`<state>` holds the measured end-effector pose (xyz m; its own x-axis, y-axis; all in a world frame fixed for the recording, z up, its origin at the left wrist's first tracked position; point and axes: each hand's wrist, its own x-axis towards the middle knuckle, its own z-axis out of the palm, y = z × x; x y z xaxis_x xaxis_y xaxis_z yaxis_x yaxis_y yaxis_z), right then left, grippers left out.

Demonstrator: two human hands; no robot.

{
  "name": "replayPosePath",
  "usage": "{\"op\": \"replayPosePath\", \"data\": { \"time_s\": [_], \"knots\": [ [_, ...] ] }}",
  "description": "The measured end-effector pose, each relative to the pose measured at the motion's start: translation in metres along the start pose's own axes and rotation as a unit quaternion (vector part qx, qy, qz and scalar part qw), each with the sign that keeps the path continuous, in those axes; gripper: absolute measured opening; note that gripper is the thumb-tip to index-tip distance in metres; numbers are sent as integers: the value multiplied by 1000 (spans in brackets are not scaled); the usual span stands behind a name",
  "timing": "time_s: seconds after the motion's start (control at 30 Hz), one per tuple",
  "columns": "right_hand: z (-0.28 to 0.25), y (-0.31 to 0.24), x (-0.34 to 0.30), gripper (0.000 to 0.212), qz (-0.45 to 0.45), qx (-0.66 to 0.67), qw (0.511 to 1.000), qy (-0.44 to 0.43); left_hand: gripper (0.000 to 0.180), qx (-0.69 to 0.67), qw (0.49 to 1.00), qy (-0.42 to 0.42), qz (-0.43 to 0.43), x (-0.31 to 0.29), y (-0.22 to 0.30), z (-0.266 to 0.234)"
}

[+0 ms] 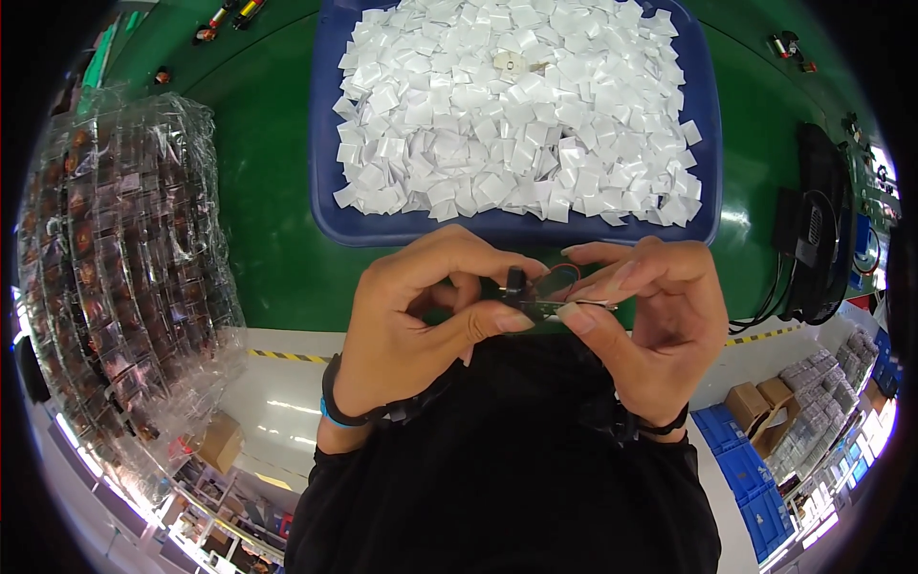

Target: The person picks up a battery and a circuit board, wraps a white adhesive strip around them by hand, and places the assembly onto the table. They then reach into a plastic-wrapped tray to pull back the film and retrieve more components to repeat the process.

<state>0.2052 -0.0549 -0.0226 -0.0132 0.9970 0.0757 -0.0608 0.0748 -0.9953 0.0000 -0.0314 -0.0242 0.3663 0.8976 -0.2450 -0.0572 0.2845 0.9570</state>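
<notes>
A small circuit board (541, 309) with a black part standing at its left end is held between my two hands, just in front of the blue tray. My left hand (426, 297) pinches the left end between thumb and fingers. At the other end, my right hand (655, 311) grips the board, its thumb below and fingers above. A thin red wire (571, 271) loops up between the hands. Fingers hide much of the board. Beyond my hands, many small white square pieces (507, 115) fill the blue tray (325, 182).
Left on the green table (268, 143) stands a stack of clear plastic blister trays (134, 258) with brownish parts. A black device with cables (818, 230) sits at the right edge. Small parts (792, 48) lie at the far right. Blue crates (741, 469) and cartons stand on the floor.
</notes>
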Motion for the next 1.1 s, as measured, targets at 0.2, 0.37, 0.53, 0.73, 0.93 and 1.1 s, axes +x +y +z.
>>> {"op": "replayPosePath", "data": {
  "time_s": [0.2,0.37,0.53,0.73,0.93,1.1],
  "knots": [
    [-9,6,-1,39,-15,-22,999,-39,25,44,999,-4,1,3,6,2],
    [2,3,4,32,-15,35,999,31,23,-7,1000,-20,13,5,11,2],
    [-17,-17,18,26,-19,-208,975,-71,26,78,995,8,67,10,17,-4],
    [-17,-25,26,22,33,-168,979,-113,31,119,992,-3,40,11,24,-5],
    [-19,-29,27,14,171,-35,975,-136,32,167,982,-76,52,17,28,-17],
    [-17,-27,29,9,110,-42,982,-145,28,26,997,-66,-34,18,25,-17]
  ]
}}
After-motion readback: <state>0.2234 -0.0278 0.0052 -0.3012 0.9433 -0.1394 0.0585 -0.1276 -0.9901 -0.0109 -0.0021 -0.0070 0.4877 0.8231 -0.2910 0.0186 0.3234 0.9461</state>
